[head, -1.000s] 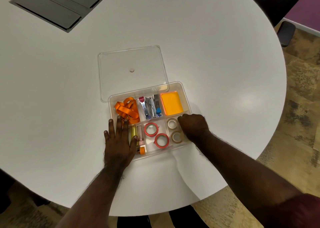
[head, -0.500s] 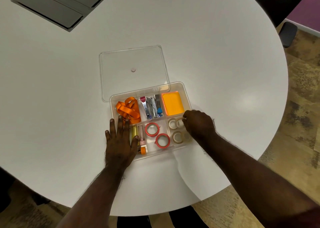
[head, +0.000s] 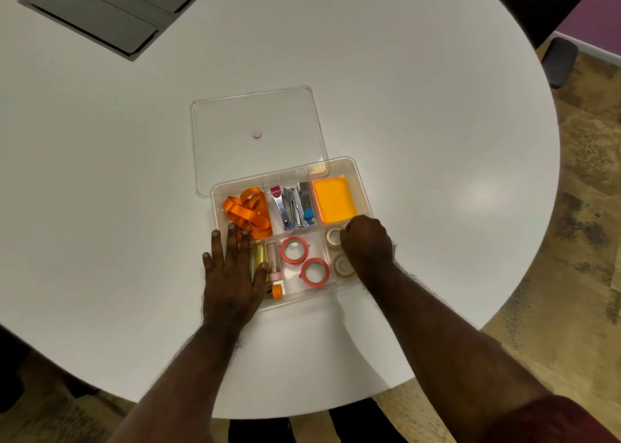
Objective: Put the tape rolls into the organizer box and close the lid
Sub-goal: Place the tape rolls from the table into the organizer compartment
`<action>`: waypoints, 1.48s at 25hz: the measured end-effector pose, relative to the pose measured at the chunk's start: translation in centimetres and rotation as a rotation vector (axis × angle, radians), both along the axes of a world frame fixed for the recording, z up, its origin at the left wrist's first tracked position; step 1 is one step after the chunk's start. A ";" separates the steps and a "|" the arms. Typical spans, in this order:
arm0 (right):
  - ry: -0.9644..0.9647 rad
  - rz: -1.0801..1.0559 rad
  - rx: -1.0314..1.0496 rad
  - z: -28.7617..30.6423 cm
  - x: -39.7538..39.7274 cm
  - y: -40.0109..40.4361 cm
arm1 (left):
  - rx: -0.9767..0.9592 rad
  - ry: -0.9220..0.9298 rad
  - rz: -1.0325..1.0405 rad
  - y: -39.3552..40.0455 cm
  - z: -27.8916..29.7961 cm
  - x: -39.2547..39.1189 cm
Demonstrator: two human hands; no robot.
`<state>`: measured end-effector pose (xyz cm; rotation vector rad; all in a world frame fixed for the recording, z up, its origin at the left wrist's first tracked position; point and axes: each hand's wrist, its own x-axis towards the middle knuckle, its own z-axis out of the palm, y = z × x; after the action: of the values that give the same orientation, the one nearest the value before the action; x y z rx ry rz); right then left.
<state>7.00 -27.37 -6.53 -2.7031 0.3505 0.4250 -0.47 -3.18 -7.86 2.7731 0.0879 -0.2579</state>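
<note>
Left hand flat, fingers spread, on the organizer box near-left corner, likely pinning it. 2 red tape rolls sit in the near-middle compartment. Right hand curled over the near-right compartment with the pale tape rolls; grip state unclear, can't tell. Lid lies flat at far-left, still off.
</note>
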 end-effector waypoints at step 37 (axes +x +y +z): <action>0.131 0.696 -0.428 2.2 -1.4 -2.7 | 0.010 -0.014 -0.003 0.0 -0.2 -0.1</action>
<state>5.62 -30.07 -4.31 -3.1666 -0.5572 0.7913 -0.53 -3.17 -8.08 2.7853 0.0816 -0.2393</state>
